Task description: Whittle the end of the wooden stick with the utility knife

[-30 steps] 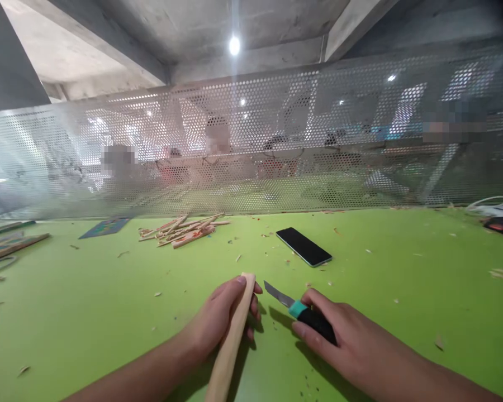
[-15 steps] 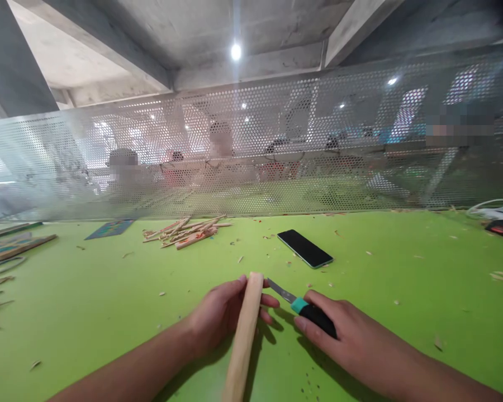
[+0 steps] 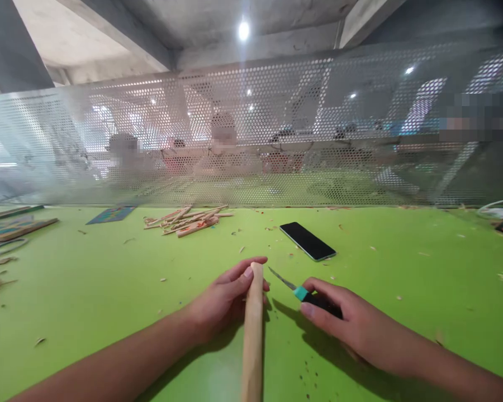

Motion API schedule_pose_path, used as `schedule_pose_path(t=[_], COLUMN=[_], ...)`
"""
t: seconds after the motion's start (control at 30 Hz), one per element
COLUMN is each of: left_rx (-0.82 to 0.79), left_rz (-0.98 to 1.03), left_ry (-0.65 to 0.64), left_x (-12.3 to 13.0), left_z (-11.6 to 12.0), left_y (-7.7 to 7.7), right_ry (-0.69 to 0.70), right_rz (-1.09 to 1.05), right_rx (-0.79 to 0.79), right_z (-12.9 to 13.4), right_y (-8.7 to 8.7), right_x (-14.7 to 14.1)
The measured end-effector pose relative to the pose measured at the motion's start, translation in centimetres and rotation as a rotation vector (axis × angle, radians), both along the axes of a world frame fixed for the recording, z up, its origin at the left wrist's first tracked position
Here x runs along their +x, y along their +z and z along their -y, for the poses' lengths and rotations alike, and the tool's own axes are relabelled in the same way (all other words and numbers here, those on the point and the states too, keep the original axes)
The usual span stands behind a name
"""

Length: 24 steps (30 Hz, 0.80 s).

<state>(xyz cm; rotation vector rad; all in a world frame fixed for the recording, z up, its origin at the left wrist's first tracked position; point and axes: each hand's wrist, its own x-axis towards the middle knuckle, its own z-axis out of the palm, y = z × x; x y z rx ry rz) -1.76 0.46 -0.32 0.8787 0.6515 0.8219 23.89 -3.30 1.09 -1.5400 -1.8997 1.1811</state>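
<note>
Prob lining up a cut, with fingers of the left hand (image 3: pixel 223 300) round the far end of the stick (image 3: pixel 254 329) over the surface (image 3: pixel 109 279) and those of the right hand (image 3: pixel 350 317) round the knife (image 3: pixel 300 293) just beside it, so imo calling for a steady blade (image 3: pixel 282 278) clear of that thumb (image 3: pixel 247 274).
</note>
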Motion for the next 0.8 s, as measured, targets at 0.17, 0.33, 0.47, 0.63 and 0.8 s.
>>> schedule_pose_path(t=[0.17, 0.33, 0.47, 0.63, 0.8], left_rx=[0.041, 0.050, 0.043, -0.002, -0.055], left_rz=[0.006, 0.045, 0.053, 0.040, 0.042], left_ry=[-0.033, -0.073, -0.058, 0.017, 0.085], left_x=[-0.1, -0.2, -0.2, -0.2, -0.1], left_z=[-0.3, -0.7, -0.9, -0.9, -0.9], left_y=[-0.5, -1.1, -1.1, -0.7, 0.0], right_ry=[0.182, 0.248, 0.245, 0.221, 0.236], right_rz=[-0.195, -0.350, -0.451, -0.489, -0.486], right_rx=[-0.405, -0.570, -0.607, -0.583, -0.619], right_z=[-0.4, -0.6, -1.0, -1.1, -1.2], right_y=[0.1, -0.6, -1.6, -1.8, -1.7], right_x=[0.5, 0.9, 1.6, 1.8, 2.1])
